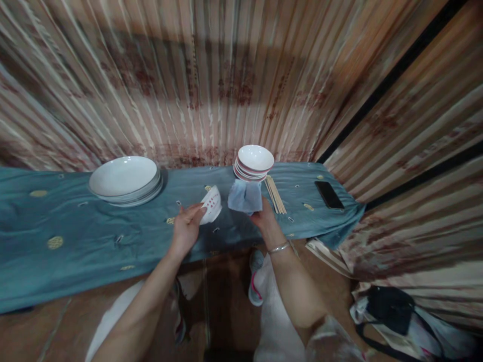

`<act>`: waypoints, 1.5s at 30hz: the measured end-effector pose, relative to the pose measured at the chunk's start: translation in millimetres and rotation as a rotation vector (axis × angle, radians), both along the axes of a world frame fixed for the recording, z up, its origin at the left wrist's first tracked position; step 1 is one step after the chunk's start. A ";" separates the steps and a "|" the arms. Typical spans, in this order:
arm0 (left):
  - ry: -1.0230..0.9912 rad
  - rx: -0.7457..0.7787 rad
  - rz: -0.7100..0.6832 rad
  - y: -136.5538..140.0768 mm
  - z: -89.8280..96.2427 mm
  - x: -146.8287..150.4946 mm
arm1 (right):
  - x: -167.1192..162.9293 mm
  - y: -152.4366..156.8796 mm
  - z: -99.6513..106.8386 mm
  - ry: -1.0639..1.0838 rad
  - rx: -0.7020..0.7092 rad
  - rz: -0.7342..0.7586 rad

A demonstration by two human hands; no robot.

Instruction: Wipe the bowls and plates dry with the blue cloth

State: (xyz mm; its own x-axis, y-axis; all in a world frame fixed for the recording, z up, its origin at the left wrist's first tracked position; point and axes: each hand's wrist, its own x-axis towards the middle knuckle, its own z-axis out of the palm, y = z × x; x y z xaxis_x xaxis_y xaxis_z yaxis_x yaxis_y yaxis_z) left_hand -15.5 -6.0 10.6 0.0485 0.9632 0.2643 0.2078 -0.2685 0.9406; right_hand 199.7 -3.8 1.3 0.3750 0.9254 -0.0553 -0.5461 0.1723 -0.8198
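Note:
My left hand (pixel 187 225) grips a small white bowl (pixel 212 206) by its rim. The bowl is tipped on its side, and red marks show on its outer wall. My right hand (pixel 263 216) holds a light blue cloth (pixel 245 196), which hangs over the fingers and hides most of them. Just behind the cloth stands a stack of white bowls (pixel 255 160) with red bands. Several wooden chopsticks (pixel 276 195) lie side by side, right of the cloth.
A stack of large white plates (pixel 124 178) stands on the left of the table with its blue-green cloth (pixel 86 251). A black phone (pixel 329 195) lies near the right end. Pleated curtains (pixel 226 75) hang behind. A bag (pixel 392 306) rests at lower right.

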 end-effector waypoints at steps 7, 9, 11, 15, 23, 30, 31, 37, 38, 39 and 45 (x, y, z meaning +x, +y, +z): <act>-0.647 -0.430 -0.050 -6.0 8.1 26.7 | -16.2 -9.3 12.9 -0.360 0.063 -0.085; -0.689 -0.456 -0.070 -6.6 11.3 30.4 | -28.1 -16.4 17.5 -0.721 0.162 -0.113; -0.716 -0.459 -0.091 -5.8 14.4 30.2 | -42.5 -23.9 20.2 -1.093 0.287 -0.116; -0.748 -0.439 -0.108 -1.8 17.1 22.6 | -67.4 -30.9 20.6 -1.570 0.349 -0.048; -0.737 -0.498 -0.164 -3.3 18.0 14.0 | -62.8 -13.5 15.8 -1.512 0.272 -0.003; -0.686 -0.547 -0.175 -6.8 22.3 8.6 | -46.7 4.3 2.9 -1.113 0.181 0.059; -0.680 -0.553 -0.177 -6.6 22.9 7.5 | -45.9 5.9 1.4 -1.080 0.167 0.068; -0.692 -0.549 -0.169 -6.9 24.2 4.8 | -46.6 4.5 0.8 -1.016 0.160 0.084; -0.695 -0.537 -0.166 -7.0 24.0 4.6 | -47.5 3.1 1.5 -1.026 0.167 0.083; -0.692 -0.524 -0.162 -7.0 23.8 4.4 | -48.6 1.6 2.2 -1.039 0.173 0.082; -0.654 -0.420 -0.085 -3.7 23.3 3.1 | -57.2 -8.1 3.8 -1.177 0.229 0.072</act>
State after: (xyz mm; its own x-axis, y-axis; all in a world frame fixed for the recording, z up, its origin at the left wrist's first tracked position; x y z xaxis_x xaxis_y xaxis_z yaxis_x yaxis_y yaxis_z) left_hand -12.5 -9.6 33.9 0.0867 0.9888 -0.1215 -0.4292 0.1471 0.8912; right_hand 142.5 -11.9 5.1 0.0323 0.8897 0.4554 0.5026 0.3793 -0.7768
